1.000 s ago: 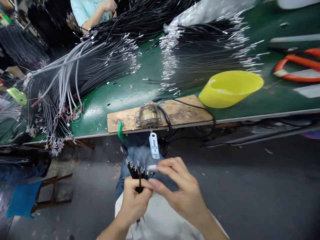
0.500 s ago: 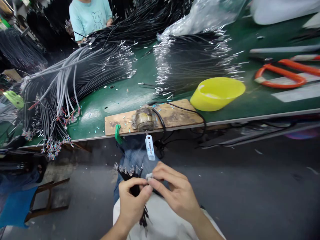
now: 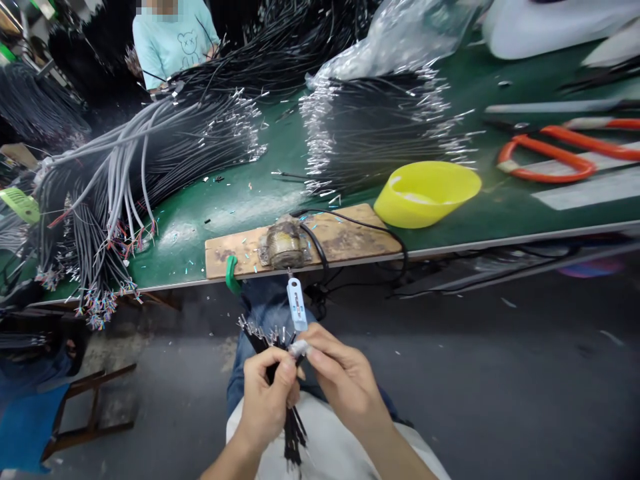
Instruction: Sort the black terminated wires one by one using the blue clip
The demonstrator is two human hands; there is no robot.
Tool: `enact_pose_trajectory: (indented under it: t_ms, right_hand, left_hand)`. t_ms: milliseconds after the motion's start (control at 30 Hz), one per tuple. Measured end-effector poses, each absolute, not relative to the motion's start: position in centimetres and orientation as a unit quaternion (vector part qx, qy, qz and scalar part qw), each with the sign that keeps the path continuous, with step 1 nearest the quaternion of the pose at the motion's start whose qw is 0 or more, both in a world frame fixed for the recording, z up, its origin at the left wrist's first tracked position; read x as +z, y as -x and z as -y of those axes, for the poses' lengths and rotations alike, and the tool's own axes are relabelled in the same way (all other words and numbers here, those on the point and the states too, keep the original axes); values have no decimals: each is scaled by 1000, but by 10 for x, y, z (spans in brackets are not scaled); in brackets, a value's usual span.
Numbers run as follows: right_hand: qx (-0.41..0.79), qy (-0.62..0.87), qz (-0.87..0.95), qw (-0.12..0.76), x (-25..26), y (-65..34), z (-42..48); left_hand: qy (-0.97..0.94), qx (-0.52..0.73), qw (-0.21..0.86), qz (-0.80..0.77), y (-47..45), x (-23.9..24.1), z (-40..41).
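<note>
While the green surface (image 3: 280,147) sits past the fingers (image 3: 323,341), the left hand (image 3: 264,397) has a black cable bundle (image 3: 295,430) gripped, poking out above and below, and the right hand (image 3: 350,383) pinches 1 little whitish piece (image 3: 299,347) alongside.

A black cable bundle (image 3: 294,430) slants, silvery tips toward eleven o'clock; a small whitish piece (image 3: 299,347) sits just beside, toward one o'clock.

The scene is taken in by 1 camera worn on the head, aimed forward and steeply down. The left hand (image 3: 267,400) and right hand (image 3: 347,387) are framed close, at lower middle; beyond them the green bench (image 3: 283,139) is seen from above, and a co-worker (image 3: 167,43) is cut off by the top edge.
</note>
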State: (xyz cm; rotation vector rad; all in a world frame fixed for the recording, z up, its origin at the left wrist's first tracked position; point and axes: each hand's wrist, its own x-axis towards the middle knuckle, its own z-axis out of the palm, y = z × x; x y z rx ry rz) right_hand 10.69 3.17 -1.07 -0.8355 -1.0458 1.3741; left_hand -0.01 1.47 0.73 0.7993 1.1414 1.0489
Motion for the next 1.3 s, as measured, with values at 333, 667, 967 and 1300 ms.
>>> enact_pose_trajectory:
  t_ms: [333, 667, 967, 1300]
  right_hand:
    - [580, 414, 448, 540, 3, -112, -40]
    - [258, 479, 590, 597, 6, -98, -39]
    - [177, 456, 644, 588, 3, -100, -39]
    - [340, 477, 561, 585, 2, -102, -40]
  left_hand:
    - [-318, 450, 690, -469, 8, 10, -22]
    - [-342, 515, 578, -533, -1, 13, -22]
    - [-343, 497, 550, -577, -4, 15, -24]
    - [-329, 486, 558, -587, 4, 21, -25]
